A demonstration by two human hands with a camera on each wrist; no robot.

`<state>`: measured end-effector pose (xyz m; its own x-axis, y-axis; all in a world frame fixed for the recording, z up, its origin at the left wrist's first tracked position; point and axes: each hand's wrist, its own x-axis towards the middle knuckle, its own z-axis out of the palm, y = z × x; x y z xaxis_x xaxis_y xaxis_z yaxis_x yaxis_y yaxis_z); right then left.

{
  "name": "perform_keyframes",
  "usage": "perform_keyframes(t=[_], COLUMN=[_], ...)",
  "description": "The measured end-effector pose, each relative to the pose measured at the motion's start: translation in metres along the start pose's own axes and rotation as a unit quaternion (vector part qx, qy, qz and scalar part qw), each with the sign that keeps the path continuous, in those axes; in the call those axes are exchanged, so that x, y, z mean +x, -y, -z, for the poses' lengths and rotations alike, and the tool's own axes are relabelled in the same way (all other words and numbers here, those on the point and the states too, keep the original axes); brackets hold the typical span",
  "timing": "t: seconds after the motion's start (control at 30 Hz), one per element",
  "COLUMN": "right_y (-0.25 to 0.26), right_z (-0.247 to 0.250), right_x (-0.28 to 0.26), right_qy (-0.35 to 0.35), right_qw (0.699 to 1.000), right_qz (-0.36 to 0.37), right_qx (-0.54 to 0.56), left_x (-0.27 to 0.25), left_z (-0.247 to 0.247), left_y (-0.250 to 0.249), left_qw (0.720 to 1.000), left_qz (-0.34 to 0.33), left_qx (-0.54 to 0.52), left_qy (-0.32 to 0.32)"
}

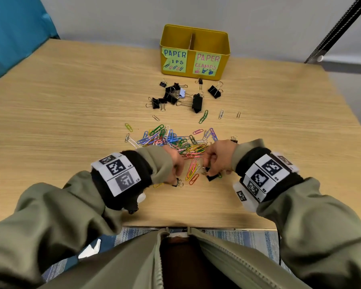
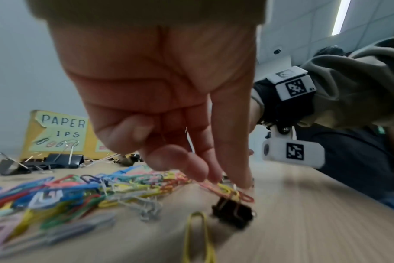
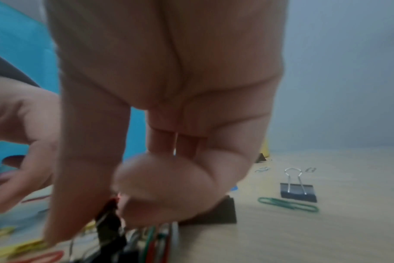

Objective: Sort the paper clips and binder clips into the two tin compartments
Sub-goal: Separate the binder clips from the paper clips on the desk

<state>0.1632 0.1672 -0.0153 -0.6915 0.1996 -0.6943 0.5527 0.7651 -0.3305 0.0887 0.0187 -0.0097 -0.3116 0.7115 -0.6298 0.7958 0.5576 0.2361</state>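
The yellow tin (image 1: 225,59) stands at the back, its left half labelled for paper clips and its right half for paper clamps. In front of it lies a heap of black binder clips (image 1: 173,94), and nearer me a spread of coloured paper clips (image 1: 171,138). My left hand (image 1: 176,172) reaches down at the near edge of that spread, where it pinches orange and yellow paper clips (image 2: 214,186); a small black binder clip (image 2: 233,212) lies just below. My right hand (image 1: 209,168) pinches a small black binder clip (image 3: 110,224), blurred in the right wrist view, beside another binder clip (image 1: 212,177).
Loose paper clips (image 1: 203,116) lie between the two heaps. Right of my right hand sit a black binder clip (image 3: 298,192) and a green paper clip (image 3: 288,204). The table's front edge (image 1: 196,227) is close to my body. A blue panel (image 1: 13,34) stands back left.
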Motion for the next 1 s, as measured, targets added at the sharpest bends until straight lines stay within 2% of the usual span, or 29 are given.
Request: perform_keyframes(t=[0.17, 0.23, 0.33, 0.43, 0.5, 0.6, 0.73, 0.83, 0.9, 1.0], right_y=[-0.006, -0.012, -0.022, -0.031, -0.03, -0.019, -0.001, 0.008, 0.008, 0.004], right_z=[-0.01, -0.008, 0.001, 0.01, 0.013, 0.01, 0.008, 0.007, 0.01, 0.016], right_x=[-0.003, -0.007, -0.012, -0.013, -0.012, -0.01, 0.0, 0.008, 0.01, 0.01], right_qy=[0.022, 0.026, -0.01, -0.056, -0.047, -0.009, -0.033, -0.05, -0.086, -0.167], right_qw=[1.0, 0.999, 0.997, 0.994, 0.995, 0.996, 0.997, 0.996, 0.993, 0.986], right_qz=[-0.019, -0.022, -0.037, -0.058, -0.073, -0.086, -0.076, -0.074, -0.058, -0.006], right_qx=[0.0, 0.028, 0.07, 0.07, 0.044, 0.027, 0.005, 0.028, 0.061, 0.026], left_x=[0.008, 0.01, 0.014, 0.023, 0.029, 0.035, 0.042, 0.04, 0.034, 0.023], left_z=[-0.008, -0.01, -0.013, -0.01, -0.007, -0.006, 0.005, 0.013, 0.016, 0.016], left_y=[-0.008, -0.014, -0.024, -0.028, -0.029, -0.029, -0.022, -0.011, 0.0, 0.018], left_qw=[0.996, 0.995, 0.994, 0.997, 0.999, 1.0, 0.999, 0.998, 0.996, 0.998], left_qz=[-0.047, -0.075, -0.095, -0.069, -0.044, -0.017, 0.023, 0.062, 0.074, 0.055], left_qx=[0.046, 0.049, 0.034, 0.017, 0.008, -0.007, -0.012, 0.004, 0.005, -0.02], left_qy=[0.053, 0.053, 0.042, 0.007, -0.009, -0.006, 0.031, -0.027, -0.054, -0.03])
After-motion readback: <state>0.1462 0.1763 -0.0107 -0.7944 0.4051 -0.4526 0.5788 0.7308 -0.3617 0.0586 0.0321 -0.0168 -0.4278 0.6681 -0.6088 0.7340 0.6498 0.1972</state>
